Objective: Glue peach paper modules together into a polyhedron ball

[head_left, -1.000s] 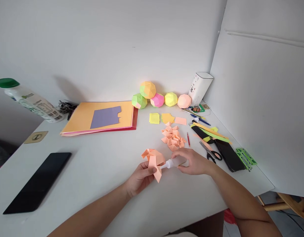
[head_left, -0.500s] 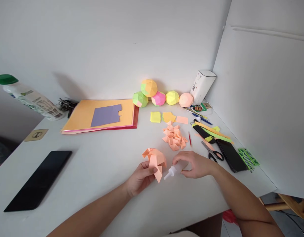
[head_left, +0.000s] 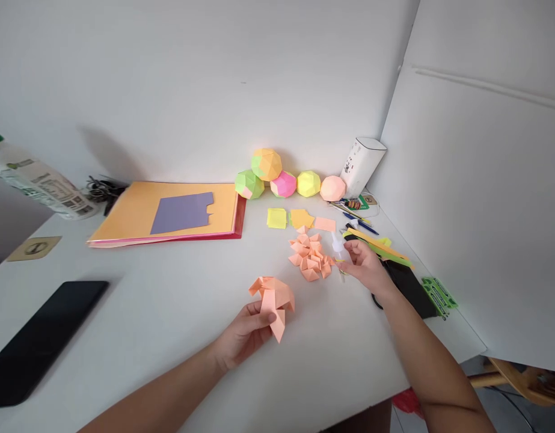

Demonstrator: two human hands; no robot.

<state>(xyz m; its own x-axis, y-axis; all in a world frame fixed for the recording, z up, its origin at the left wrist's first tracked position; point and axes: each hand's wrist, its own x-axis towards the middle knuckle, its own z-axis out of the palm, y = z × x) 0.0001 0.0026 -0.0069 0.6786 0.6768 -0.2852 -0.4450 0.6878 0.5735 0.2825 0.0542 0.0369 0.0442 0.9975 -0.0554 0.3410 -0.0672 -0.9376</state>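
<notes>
My left hand [head_left: 245, 334] pinches a partly assembled origami piece [head_left: 277, 294] of folded peach paper between thumb and fingers, just above the table. Its pointed flaps stick out to the left and downward. To the right, my right hand [head_left: 365, 269] has thumb and fingers at the sides of a small translucent glue bottle [head_left: 340, 257]. The bottle stands upright, its white nozzle pointing up. Beside it lies a pile of folded peach paper units [head_left: 309, 255]. The scissors are mostly hidden behind my right hand and forearm.
Several faceted paper balls [head_left: 308, 184] line the wall, near a white box [head_left: 362, 168]. Sticky notes [head_left: 276, 218] lie before them. Coloured sheets [head_left: 124, 210] and a black tablet [head_left: 47, 340] are at left. A black phone [head_left: 410, 288] lies right, near the side wall.
My right hand has moved away from the origami piece, up and right, with the glue bottle, which has turned from nozzle-down to upright. The view has shifted slightly; my left hand keeps its hold.
</notes>
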